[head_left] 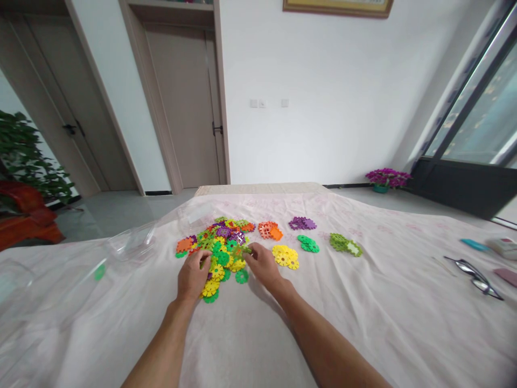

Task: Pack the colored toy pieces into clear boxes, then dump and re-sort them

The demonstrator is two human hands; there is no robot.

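A mixed pile of plastic snowflake discs in yellow, green, purple, orange and olive green lies on the cloth before me. At its left edge, my left hand has its fingers curled together; what they hold, if anything, is hidden. My right hand pinches an olive-green snowflake disc over the pile's right side. Separate small groups sit to the right: orange discs, purple discs, yellow discs, green discs and olive-green discs.
Clear plastic packaging spreads over the left of the cloth-covered table, with a green piece by it. Eyeglasses, a blue item and a small box lie at the far right.
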